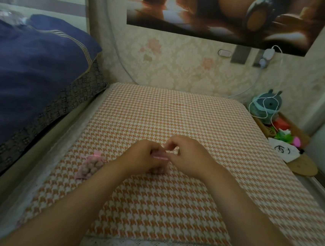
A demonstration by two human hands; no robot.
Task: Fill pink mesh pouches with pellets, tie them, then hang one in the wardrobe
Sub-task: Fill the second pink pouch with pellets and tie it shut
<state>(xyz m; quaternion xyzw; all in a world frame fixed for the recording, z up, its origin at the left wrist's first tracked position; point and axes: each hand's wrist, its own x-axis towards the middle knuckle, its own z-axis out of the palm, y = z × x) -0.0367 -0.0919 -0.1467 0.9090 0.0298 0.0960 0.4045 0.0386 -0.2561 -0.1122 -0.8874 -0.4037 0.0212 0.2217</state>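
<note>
A filled pink mesh pouch (89, 166) with a tied ribbon lies on the orange houndstooth tablecloth (178, 116), left of my hands. Between my hands is a second pink pouch (160, 169), mostly hidden; its pellets show under my fingers. My left hand (144, 156) grips its pink top. Curled fingers of my right hand (186, 155) pinch at the pouch's neck, apparently on its ribbon. No wardrobe is in view.
A bed with a dark blue quilt (27, 74) borders the table on the left. At the right sits a shelf with a plush toy (268, 105), white charger cable (258, 110), small colourful items and a round wooden disc (302, 166). A wallpapered wall stands behind.
</note>
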